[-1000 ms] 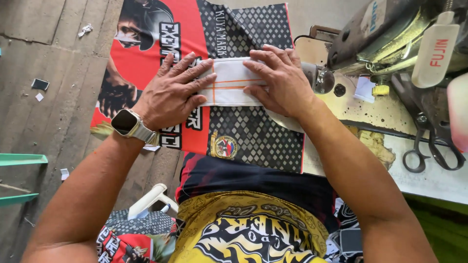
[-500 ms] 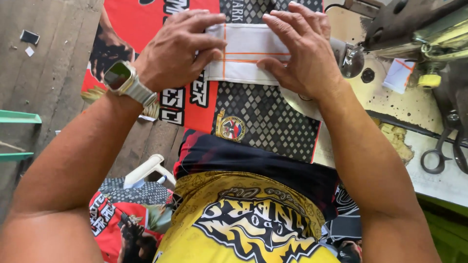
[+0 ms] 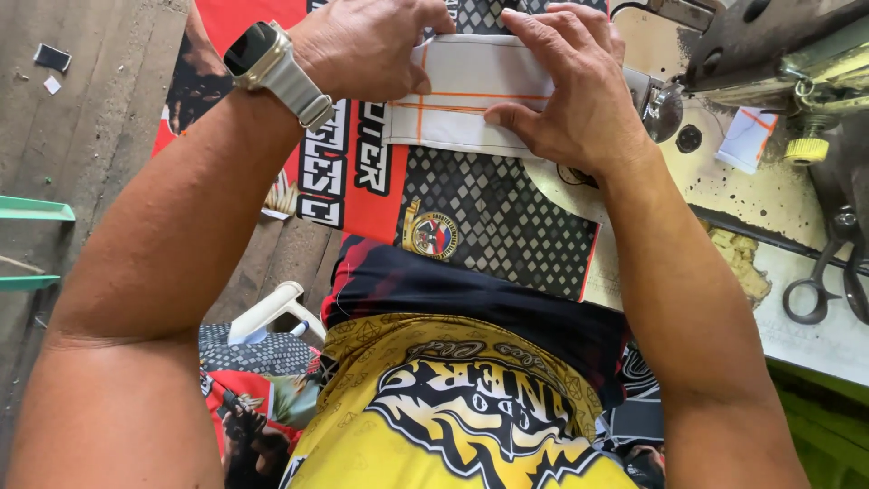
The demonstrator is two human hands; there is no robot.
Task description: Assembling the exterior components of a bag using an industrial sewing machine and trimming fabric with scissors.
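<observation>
My grip is both hands flat: left hand [image 3: 376, 45] pins the white strip's [image 3: 471, 95] left end, right hand [image 3: 566, 86] its right, neither closed around it. The strip lies long axis left to right on the printed fabric [image 3: 489, 213], sewing machine [image 3: 769, 45] just right of my right hand, scissors [image 3: 828, 281] on the bench [image 3: 815, 335].

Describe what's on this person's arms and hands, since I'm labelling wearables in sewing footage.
Both forearms are bare, with no sleeves in view. The left hand has a smartwatch at its wrist: a dark rectangular face in a pale metallic case on a light grey band. The right hand shows nothing on the hand or wrist: no gloves or bracelet can be seen.
</observation>
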